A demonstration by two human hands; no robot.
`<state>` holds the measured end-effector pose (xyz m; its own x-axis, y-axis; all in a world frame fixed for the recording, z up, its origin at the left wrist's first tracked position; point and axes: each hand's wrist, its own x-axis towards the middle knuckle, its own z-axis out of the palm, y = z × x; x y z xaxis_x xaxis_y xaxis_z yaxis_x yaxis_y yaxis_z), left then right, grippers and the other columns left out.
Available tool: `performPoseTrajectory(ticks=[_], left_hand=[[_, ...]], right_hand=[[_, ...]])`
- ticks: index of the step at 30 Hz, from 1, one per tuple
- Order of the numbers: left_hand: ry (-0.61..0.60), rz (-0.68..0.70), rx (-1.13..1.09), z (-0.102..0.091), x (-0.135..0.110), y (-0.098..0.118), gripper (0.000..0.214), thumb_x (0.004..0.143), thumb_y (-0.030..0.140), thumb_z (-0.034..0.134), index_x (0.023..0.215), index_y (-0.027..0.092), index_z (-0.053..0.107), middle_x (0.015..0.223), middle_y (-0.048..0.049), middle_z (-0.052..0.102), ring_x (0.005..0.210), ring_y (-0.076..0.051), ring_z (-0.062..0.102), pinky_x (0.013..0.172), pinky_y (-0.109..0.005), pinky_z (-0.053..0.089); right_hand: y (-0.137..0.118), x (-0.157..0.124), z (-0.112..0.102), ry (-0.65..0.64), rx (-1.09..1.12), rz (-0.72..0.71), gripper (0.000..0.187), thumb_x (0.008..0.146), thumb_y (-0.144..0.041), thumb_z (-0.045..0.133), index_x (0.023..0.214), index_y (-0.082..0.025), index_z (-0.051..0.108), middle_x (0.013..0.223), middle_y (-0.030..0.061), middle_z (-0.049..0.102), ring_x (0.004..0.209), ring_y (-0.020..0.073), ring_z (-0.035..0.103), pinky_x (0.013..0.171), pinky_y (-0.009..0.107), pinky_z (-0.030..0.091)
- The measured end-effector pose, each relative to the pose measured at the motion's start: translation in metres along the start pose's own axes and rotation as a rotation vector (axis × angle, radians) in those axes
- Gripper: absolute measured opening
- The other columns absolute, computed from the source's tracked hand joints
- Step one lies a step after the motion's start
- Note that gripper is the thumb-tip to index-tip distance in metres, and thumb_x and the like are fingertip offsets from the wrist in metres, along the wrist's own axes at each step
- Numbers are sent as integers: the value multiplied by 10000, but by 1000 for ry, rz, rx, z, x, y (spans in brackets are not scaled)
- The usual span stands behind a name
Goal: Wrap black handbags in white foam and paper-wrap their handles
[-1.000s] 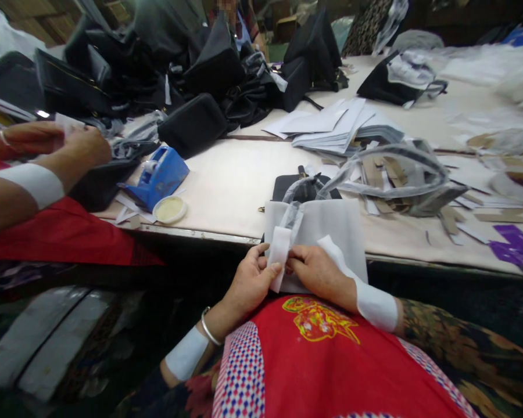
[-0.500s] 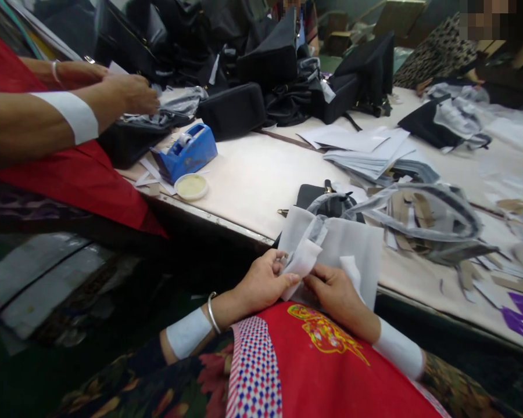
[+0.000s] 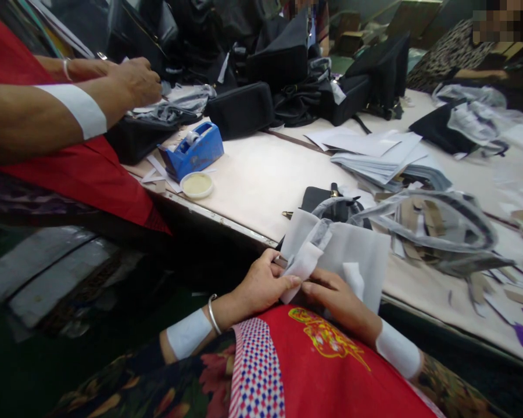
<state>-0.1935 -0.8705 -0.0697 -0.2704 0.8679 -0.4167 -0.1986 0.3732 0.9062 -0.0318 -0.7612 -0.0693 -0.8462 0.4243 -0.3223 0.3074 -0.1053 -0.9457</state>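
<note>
Nearest, over a red apron [image 3: 326,354], the left hand [image 3: 268,281] pinches a white foam strip [image 3: 304,262] between thumb and bent fingers; the right hand [image 3: 337,296] is curled narrow at the strip's lower end, its fingertips partly hidden, so I cannot tell whether it grips. The strip lies over a pale foam sheet [image 3: 366,247] at the table's near edge, in front of the wearer. Just beyond the sheet a small black bag [image 3: 312,199] with a gold-coloured fitting rests on the table [image 3: 261,174]; what it contains cannot be seen. To its right, a plastic-wrapped strap [image 3: 381,216] loops over card scraps [image 3: 431,217]. Left of the bag, near the edge, 1 shallow round dish [image 3: 196,185] holds something pale yellow, and just behind it 1 blue tape dispenser [image 3: 200,155] carries a tape roll [image 3: 192,138] in its well. Farther off lies a stack of white sheets [image 3: 375,159]. At left, a co-worker's 2 hands [image 3: 137,81] work above an upturned-looking black bag with clear plastic [image 3: 187,103] on it. Beyond stand heaped black handbags [image 3: 239,110], their insides hidden.
</note>
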Motion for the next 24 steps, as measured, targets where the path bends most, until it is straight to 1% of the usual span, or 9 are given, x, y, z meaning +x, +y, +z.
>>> performPoseTrajectory(ticks=[2,6,8,10,13,15,18,21,24], left_hand=[[-1,11,24,1,1,-1,437,753,276,756,1100,167,514,852,-49,714,714,-184,692,584,-243,517],[36,55,114,4,2,-5,443,759,373,776,1065,170,530,890,-71,716,771,-198,702,616,-247,520],[36,76,134,5,1,-7,442,775,401,763,1069,169,529,918,-79,719,797,-199,705,637,-250,524],[27,95,170,4,0,-6,451,785,430,750,1082,171,531,913,-73,722,794,-197,703,634,-248,519],[35,118,313,2,-1,-3,504,773,466,749,1126,172,542,863,-56,719,768,-200,692,608,-247,499],[60,126,397,2,-2,-2,560,764,489,745,1172,165,538,854,-57,716,770,-210,687,601,-253,490],[134,129,427,4,-6,-5,620,749,558,733,1190,165,544,903,-79,722,798,-226,684,598,-260,484],[181,100,361,8,-13,-11,638,677,589,781,1132,185,586,976,-91,726,828,-236,684,607,-265,486],[114,19,150,9,-18,-18,633,582,496,875,1076,194,621,999,-67,726,849,-220,680,665,-264,507]], right_hand=[[-5,-1,2,-28,144,39,449,841,-421,678,1227,-192,696,1089,72,738,929,262,676,882,387,521],[-5,5,19,99,445,176,405,763,-409,785,1063,-142,743,991,106,759,870,266,708,844,385,547],[-4,8,29,149,580,203,371,717,-364,826,994,-129,747,949,112,765,841,266,718,831,387,561],[-4,10,36,189,670,223,364,700,-339,835,982,-132,740,924,109,768,818,267,725,799,386,577],[-7,8,40,237,705,233,387,682,-329,841,999,-141,725,918,99,770,813,267,730,767,375,593],[-10,7,40,242,691,229,397,678,-343,839,998,-141,718,944,105,770,839,280,732,783,387,596],[-13,3,37,229,622,239,402,675,-392,825,961,-131,716,994,134,765,911,323,727,821,433,596],[-6,-2,31,197,554,286,392,719,-438,783,966,-139,728,1010,148,764,952,356,723,839,475,599],[17,-3,22,83,517,369,351,738,-435,779,963,-165,757,940,172,771,924,387,730,831,512,607]])
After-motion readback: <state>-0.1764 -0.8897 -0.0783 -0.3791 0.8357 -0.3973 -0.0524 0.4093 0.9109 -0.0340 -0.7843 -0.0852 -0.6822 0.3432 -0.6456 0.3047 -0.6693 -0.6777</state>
